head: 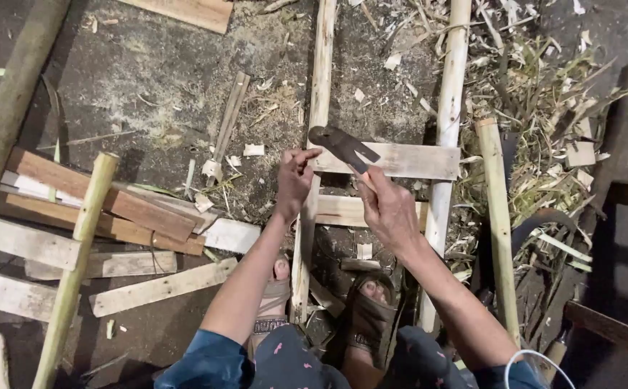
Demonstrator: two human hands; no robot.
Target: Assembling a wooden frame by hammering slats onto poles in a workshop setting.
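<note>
My right hand (389,209) grips the handle of a hammer, whose dark metal head (339,144) is raised over the left end of a flat wooden rung (407,160). My left hand (296,176) pinches something small, too small to make out, at the spot where that rung meets the left pole (319,94) of a ladder-like frame. The right pole (449,101) runs parallel to it. A second rung (339,211) lies closer to me, partly under my hands. My sandalled feet (368,310) rest between the poles.
Loose planks (105,209) are piled at the left, with a bamboo pole (76,259) lying across them and a thick round log (11,101) beyond. Another bamboo pole (500,216) lies at the right amid shavings and scraps (544,94). A long blade (537,223) lies there too.
</note>
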